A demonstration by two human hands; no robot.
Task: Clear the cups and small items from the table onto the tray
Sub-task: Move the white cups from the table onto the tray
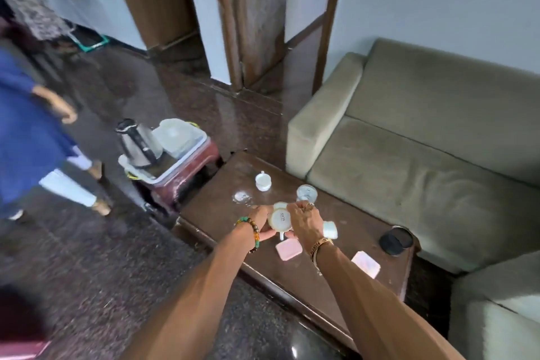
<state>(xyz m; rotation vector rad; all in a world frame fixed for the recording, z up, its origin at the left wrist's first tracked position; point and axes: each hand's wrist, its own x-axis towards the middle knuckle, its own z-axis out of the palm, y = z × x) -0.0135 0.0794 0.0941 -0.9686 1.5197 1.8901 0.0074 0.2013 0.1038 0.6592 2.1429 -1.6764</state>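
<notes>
- Both hands were on the white cup over the mid-table, its round base w/ dark print facing up at us, handle pointing back our way
- Couldn't tell if that cup touched the tabletop or hung just above it
- Our left hand, beaded bracelet at the wrist, was curled round the cup's left side
- Our right hand, ring on one finger & gold band at the wrist, had its fingers bent over the cup's far-right edge, gripping it
- A second rim peeked out just behind the held cup; nested or separate, we couldn't tell
- The small cup stood upright farther back, apart from the rest
- The glass stood just beyond our right knuckles
- The tipped cup lay on its side just right of our right wrist
- The pink item lay flat just in front of the held cup, the other pink item nearer the front-right edge
- The black round thing sat at the table's right end, by the sofa
- Off to the left, the kettle sat on plastic boxes over a red stool
</notes>
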